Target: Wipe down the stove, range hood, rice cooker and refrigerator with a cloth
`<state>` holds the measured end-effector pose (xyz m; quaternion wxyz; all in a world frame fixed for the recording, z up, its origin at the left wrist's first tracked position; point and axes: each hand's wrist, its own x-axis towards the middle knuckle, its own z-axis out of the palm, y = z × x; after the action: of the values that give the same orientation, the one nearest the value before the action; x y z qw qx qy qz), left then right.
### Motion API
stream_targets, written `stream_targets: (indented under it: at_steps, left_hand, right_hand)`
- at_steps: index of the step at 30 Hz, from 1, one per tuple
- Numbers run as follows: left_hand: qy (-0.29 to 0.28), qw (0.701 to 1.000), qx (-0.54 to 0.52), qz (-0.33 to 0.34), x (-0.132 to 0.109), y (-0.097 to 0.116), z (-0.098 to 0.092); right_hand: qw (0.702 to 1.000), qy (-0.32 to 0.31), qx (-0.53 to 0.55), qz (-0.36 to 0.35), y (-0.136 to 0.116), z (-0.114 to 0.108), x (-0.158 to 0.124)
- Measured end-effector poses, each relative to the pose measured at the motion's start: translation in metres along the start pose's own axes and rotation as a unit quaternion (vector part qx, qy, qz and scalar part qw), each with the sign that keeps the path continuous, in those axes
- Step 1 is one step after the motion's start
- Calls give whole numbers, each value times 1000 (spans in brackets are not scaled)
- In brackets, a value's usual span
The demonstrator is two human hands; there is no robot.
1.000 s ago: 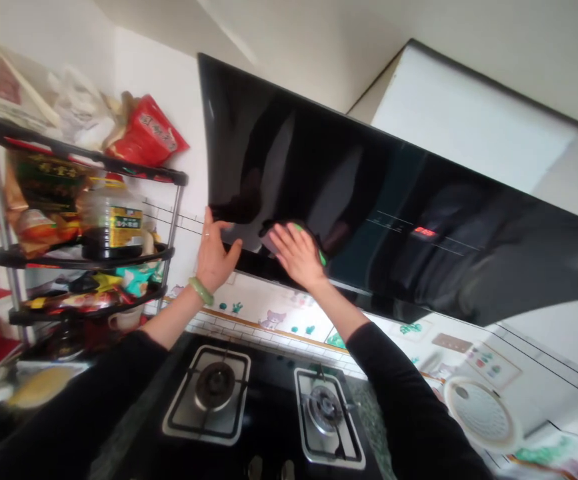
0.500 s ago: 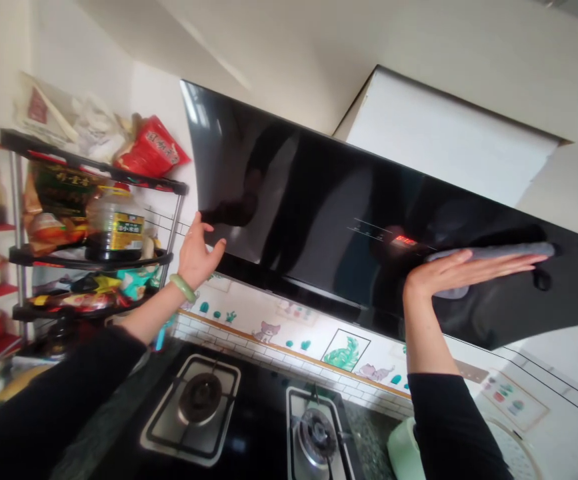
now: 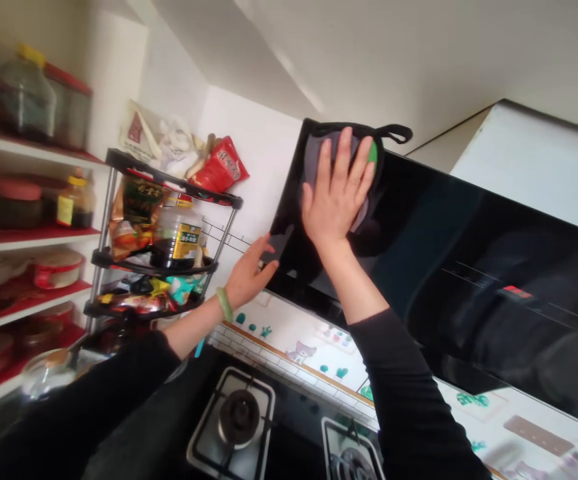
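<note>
My right hand [image 3: 339,193] holds a grey cleaning cloth [image 3: 313,157] flat against the black range hood [image 3: 419,247], near its upper left corner. The fingers are spread over the cloth. Black edging, a hanging loop and a green patch show on the cloth. At the left edge of the hood is my left hand [image 3: 249,273], wearing a pale green bangle [image 3: 223,305]. Its fingers and thumb are apart with nothing between them. The fingertips are at the hood's edge; whether they press on it I cannot tell.
Below the hood lies a black gas cooktop with a left burner [image 3: 239,419] and a right burner [image 3: 353,465]. A corner rack [image 3: 161,263] with bags and a large bottle [image 3: 176,233] stands to the left. Beyond it are shelves [image 3: 33,240] of jars and pots.
My right hand has carried the cloth from the hood's right part to its upper left corner. The view has swung left; my left hand stays at the hood's left edge.
</note>
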<state>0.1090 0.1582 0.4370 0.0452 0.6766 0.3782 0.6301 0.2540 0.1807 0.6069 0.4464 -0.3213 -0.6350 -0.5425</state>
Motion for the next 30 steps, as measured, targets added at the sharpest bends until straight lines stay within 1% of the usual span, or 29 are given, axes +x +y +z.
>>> stream_targets:
  at_steps: [2, 4, 7, 9, 11, 12, 14, 15, 16, 17, 18, 19, 20, 21, 23, 24, 25, 26, 28, 30]
  left_hand:
    - [-4, 1000, -24, -3, 1, -4, -3]
    - [15, 999, -48, 10, 4, -6, -2]
    - [49, 995, -74, 48, 7, -8, 6]
    - [48, 994, -86, 54, 7, -8, 14]
    - [37, 994, -93, 45, 5, -10, 20]
    - [33, 994, -94, 40, 4, -11, 22]
    - [25, 995, -90, 33, 2, -15, 21]
    - [22, 995, -87, 32, 2, -17, 18]
    - [19, 996, -85, 32, 2, -20, 14]
    - [19, 996, -83, 35, 3, -22, 8]
    - [21, 996, -82, 39, 4, -25, 2]
    - [28, 995, -81, 47, 5, -27, -4]
    - [37, 994, -81, 56, 7, -29, -11]
    - [48, 993, -80, 66, 8, -31, -16]
    - [67, 991, -80, 85, 9, -33, -26]
    - [74, 990, -80, 94, 9, -34, -29]
    - [78, 989, -80, 101, 8, -35, -31]
    - [82, 988, -80, 107, 6, -35, -33]
    - [87, 987, -78, 112, 0, -37, -36]
    - [85, 987, -76, 112, -6, -37, -38]
  right_hand:
    - [998, -29, 34, -43, -18, 9, -1]
    - [991, -58, 66, -103, -27, 21, -14]
    - [971, -130, 83, -182, -30, 37, -56]
    - [958, -187, 80, -202, -21, 38, -92]
    - [948, -234, 74, -203, 2, 31, -129]
    - [946, -249, 67, -195, 19, 24, -145]
    - [953, -254, 41, -160, 62, 7, -168]
    - [962, -241, 21, -128, 85, -3, -172]
    - [974, -210, -3, -88, 106, -11, -170]
    - [984, -171, -30, -46, 123, -19, -161]
    - [990, -128, -55, -13, 133, -24, -146]
    - [994, -82, -72, 10, 136, -26, -127]
    - [996, -34, -81, 21, 132, -26, -106]
    - [997, -1, -80, 22, 120, -23, -84]
    - [998, 24, -54, -12, 80, -9, -50]
    - [999, 12, -32, -35, 57, 0, -42]
    - [999, -15, -7, -50, 33, 11, -42]
    - [997, -49, 17, -62, 11, 23, -48]
    - [988, -123, 58, -79, -26, 45, -76]
    - [975, -182, 79, -96, -52, 63, -112]
